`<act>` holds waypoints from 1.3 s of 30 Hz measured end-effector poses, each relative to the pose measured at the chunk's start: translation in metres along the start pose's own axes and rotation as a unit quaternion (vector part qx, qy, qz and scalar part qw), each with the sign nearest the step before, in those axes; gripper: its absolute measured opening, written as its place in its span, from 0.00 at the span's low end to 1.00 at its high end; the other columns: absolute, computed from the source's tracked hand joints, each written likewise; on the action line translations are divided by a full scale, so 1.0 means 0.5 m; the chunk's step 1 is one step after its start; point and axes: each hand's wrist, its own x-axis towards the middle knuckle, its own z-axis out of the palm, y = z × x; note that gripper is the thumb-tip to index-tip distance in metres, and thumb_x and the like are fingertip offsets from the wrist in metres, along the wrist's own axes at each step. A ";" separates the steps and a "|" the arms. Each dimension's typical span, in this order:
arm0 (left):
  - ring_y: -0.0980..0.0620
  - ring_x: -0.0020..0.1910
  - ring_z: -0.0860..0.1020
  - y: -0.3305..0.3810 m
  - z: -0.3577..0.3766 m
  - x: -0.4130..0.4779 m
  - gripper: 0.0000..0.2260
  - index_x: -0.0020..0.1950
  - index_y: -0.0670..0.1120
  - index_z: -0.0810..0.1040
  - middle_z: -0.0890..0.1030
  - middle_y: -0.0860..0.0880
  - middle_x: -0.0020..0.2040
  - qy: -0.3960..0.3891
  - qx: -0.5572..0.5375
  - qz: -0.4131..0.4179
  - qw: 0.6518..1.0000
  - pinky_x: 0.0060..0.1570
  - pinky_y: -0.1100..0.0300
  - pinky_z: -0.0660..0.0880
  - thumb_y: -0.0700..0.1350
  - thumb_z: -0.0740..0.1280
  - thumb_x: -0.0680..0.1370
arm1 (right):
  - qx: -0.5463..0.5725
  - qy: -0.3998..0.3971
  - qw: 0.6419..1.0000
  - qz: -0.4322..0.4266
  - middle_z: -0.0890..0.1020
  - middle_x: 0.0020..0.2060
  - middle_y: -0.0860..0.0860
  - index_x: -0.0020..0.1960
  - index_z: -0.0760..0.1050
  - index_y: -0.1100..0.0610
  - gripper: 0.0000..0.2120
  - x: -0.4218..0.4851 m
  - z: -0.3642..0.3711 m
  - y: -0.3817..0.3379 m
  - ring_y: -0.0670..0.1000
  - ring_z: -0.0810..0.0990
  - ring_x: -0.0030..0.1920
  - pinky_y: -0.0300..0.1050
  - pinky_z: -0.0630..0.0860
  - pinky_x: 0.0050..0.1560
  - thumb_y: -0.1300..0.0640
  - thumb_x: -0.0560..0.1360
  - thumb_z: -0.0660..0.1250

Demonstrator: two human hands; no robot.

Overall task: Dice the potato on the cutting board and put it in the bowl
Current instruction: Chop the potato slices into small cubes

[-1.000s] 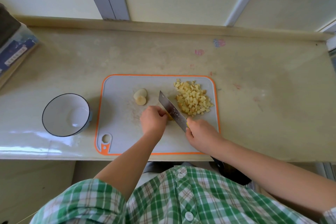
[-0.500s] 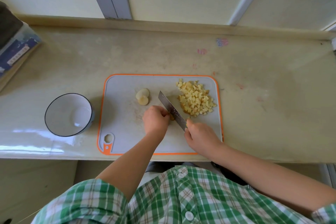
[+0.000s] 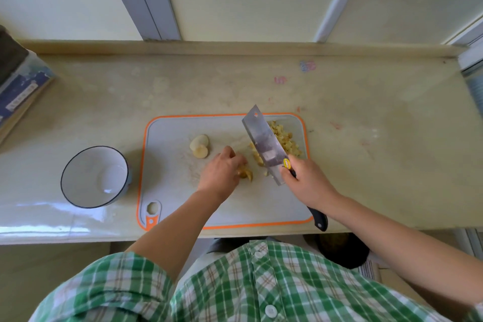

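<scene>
While the cleaver (image 3: 264, 144) is gripped by the right hand (image 3: 308, 183), whose fingers are wrapped round the black handle just behind a yellow sticker, its broad rectangular steel blade is held tilted, flat face up, over the left edge of the diced potato (image 3: 287, 138). These small pale yellow cubes are heaped at the far right corner of the cutting board (image 3: 177, 191), a smooth grey plastic sheet with rounded corners, an orange rim and a hanging hole at its near left corner. A few larger potato pieces (image 3: 247, 174) are held against the board's middle under the curled fingertips of the left hand (image 3: 220, 174). A rounded potato stub (image 3: 200, 146) is left farther left on the board. The bowl (image 3: 88, 172), round, glossy white with a thin dark rim, is set on the table (image 3: 366, 151) just left of the board, with no potato in it. The table's surface is pale, shiny and faintly stained.

Half a second ago the blade was set edge-down on the board between the two hands; it is now raised and turned towards the heap, and the pieces beside the left hand are uncovered.
</scene>
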 end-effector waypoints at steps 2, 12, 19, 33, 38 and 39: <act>0.45 0.55 0.74 0.001 -0.001 0.003 0.15 0.61 0.50 0.76 0.72 0.47 0.58 -0.002 0.039 0.012 0.999 0.48 0.50 0.75 0.41 0.67 0.75 | 0.000 -0.011 1.000 0.001 0.64 0.24 0.51 0.33 0.56 0.52 0.18 -0.008 0.001 -0.001 0.50 0.63 0.25 0.50 0.56 0.31 0.58 0.79 0.59; 0.45 0.46 0.76 0.012 0.020 -0.030 0.11 0.48 0.44 0.78 0.78 0.46 0.46 0.098 -0.014 -0.099 0.990 0.38 0.56 0.69 0.52 0.68 0.76 | -0.047 -0.067 0.997 -0.010 0.65 0.26 0.51 0.33 0.54 0.51 0.18 -0.013 0.024 -0.029 0.51 0.64 0.26 0.49 0.59 0.31 0.56 0.79 0.58; 0.46 0.52 0.74 0.023 0.028 -0.023 0.21 0.55 0.47 0.73 0.74 0.47 0.52 0.091 -0.024 -0.124 0.988 0.40 0.56 0.69 0.61 0.68 0.73 | -0.038 -0.054 0.998 0.011 0.66 0.26 0.51 0.33 0.55 0.52 0.18 -0.016 0.025 -0.033 0.50 0.64 0.26 0.47 0.57 0.28 0.57 0.79 0.57; 0.45 0.56 0.72 0.012 0.038 -0.024 0.17 0.59 0.47 0.72 0.73 0.47 0.55 0.077 -0.026 -0.066 0.995 0.41 0.52 0.73 0.50 0.68 0.73 | -0.048 -0.065 0.996 0.035 0.66 0.26 0.51 0.33 0.56 0.52 0.17 -0.031 0.032 -0.026 0.56 0.66 0.29 0.49 0.60 0.32 0.56 0.78 0.58; 0.46 0.52 0.74 0.018 0.048 -0.037 0.17 0.55 0.47 0.74 0.74 0.48 0.52 0.113 -0.042 -0.083 0.989 0.41 0.53 0.73 0.55 0.69 0.73 | -0.086 -0.080 0.993 0.002 0.67 0.28 0.51 0.39 0.61 0.56 0.11 -0.031 0.039 -0.035 0.59 0.68 0.32 0.48 0.60 0.32 0.55 0.79 0.58; 0.46 0.52 0.74 0.019 0.048 -0.037 0.17 0.55 0.47 0.75 0.74 0.47 0.52 0.117 -0.041 -0.088 0.988 0.41 0.53 0.72 0.56 0.69 0.73 | -0.097 -0.080 0.992 -0.009 0.66 0.27 0.50 0.40 0.61 0.57 0.11 -0.030 0.037 -0.038 0.59 0.68 0.32 0.48 0.60 0.32 0.55 0.79 0.57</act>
